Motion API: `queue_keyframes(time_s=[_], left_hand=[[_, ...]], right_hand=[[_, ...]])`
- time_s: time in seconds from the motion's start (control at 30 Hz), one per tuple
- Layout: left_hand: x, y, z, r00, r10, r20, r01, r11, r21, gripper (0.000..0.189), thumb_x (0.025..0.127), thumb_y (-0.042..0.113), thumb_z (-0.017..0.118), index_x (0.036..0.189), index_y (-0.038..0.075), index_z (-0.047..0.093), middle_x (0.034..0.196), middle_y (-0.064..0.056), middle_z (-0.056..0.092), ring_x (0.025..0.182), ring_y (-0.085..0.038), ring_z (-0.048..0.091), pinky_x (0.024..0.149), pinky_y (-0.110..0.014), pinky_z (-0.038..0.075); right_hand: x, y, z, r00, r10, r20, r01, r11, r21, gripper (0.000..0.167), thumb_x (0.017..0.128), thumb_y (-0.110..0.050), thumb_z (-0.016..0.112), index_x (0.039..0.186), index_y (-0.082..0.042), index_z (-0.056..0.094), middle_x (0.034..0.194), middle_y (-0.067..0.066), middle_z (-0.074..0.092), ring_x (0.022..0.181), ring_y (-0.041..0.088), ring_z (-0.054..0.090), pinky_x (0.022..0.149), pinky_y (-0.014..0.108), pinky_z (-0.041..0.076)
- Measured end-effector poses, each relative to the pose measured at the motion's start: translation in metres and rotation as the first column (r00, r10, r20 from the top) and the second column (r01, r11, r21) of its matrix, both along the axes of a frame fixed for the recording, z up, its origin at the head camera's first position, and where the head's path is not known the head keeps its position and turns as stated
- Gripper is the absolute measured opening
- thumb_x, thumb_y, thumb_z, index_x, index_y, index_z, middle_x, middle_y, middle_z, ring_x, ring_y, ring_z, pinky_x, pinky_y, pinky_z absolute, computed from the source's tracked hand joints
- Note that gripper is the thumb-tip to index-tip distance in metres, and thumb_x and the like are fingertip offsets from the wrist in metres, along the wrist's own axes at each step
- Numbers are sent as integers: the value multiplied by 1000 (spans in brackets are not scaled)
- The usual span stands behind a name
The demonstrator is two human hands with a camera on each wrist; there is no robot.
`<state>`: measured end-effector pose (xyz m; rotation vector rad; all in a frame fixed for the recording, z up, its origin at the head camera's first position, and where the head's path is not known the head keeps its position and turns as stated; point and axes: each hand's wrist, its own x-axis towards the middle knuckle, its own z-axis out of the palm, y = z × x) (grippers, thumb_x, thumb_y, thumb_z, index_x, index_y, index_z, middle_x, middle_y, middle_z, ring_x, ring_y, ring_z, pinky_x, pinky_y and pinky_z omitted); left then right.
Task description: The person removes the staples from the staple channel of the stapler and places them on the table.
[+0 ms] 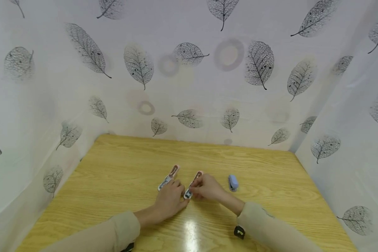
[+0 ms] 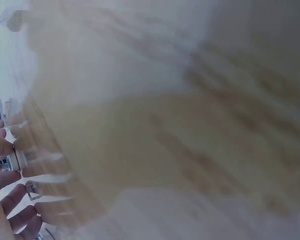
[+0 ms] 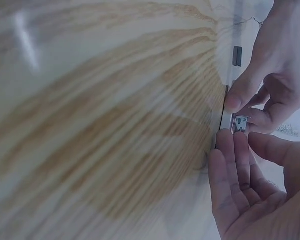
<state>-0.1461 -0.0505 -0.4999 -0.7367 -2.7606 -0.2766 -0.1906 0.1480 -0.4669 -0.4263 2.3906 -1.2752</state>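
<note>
An opened, pink-and-white mini stapler (image 1: 188,194) lies slanted on the table between the hands. My left hand (image 1: 170,198) grips its near end, with the thumb (image 3: 235,102) on the white side. In the left wrist view, fingers of my right hand (image 1: 206,188) pinch a small bracket-shaped metal strip (image 2: 33,191) close beside the stapler. My right fingertips (image 3: 225,137) are right at the stapler's metal part (image 3: 241,124). Just left of the left hand lies a second opened pink-and-white stapler (image 1: 168,178). The right fingers hide part of the middle of the held stapler.
A closed blue mini stapler (image 1: 233,182) rests to the right of the hands. The wood-grain table (image 1: 119,164) is bordered at the back and sides by a pale leaf-patterned curtain (image 1: 189,87). Dark wrist straps (image 1: 239,232) hang at the sleeves.
</note>
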Motion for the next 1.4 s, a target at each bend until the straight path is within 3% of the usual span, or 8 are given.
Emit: queue_keyframes(time_s=[0.53, 0.77, 1.07, 1.23, 1.4], left_hand=[[1, -2, 1, 1000, -14, -19, 15, 999, 39, 30, 84, 40, 87, 81, 16, 69, 84, 3, 63, 79, -12, 57, 71, -26, 51], [0, -2, -1, 1000, -11, -10, 12, 999, 33, 30, 84, 42, 86, 83, 17, 70, 87, 3, 65, 81, -12, 58, 74, -28, 53], [-2, -2, -2, 1000, 9, 3, -9, 1000, 17, 31, 84, 44, 86, 85, 17, 71, 87, 3, 66, 80, -13, 59, 73, -28, 53], [-1, -2, -2, 1000, 10, -2, -10, 1000, 14, 31, 83, 44, 86, 85, 17, 72, 88, 3, 66, 79, -12, 58, 72, -27, 53], [0, -2, -1, 1000, 10, 8, -10, 1000, 28, 31, 83, 42, 87, 85, 16, 71, 88, 2, 66, 79, -12, 58, 71, -27, 53]], right_hand=[[3, -2, 4, 998, -10, 66, 14, 998, -60, 11, 96, -4, 73, 92, 6, 72, 80, 14, 75, 64, 11, 69, 60, 28, 61], [4, 5, 4, 998, 0, 70, 6, 996, -91, 15, 99, -5, 68, 99, 9, 73, 87, 18, 77, 67, 14, 72, 64, 31, 64], [6, 29, 22, 990, -19, 142, 33, 995, -97, 23, 100, -14, 68, 105, 9, 71, 93, 24, 77, 74, 14, 73, 74, 40, 66], [10, 38, 16, 989, -13, 150, 29, 994, -103, 21, 99, -12, 69, 102, 9, 73, 87, 18, 77, 72, 14, 72, 71, 36, 66], [17, 35, 5, 980, 42, 194, -23, 995, -97, 18, 99, -10, 69, 100, 7, 75, 86, 16, 79, 68, 13, 74, 65, 30, 64]])
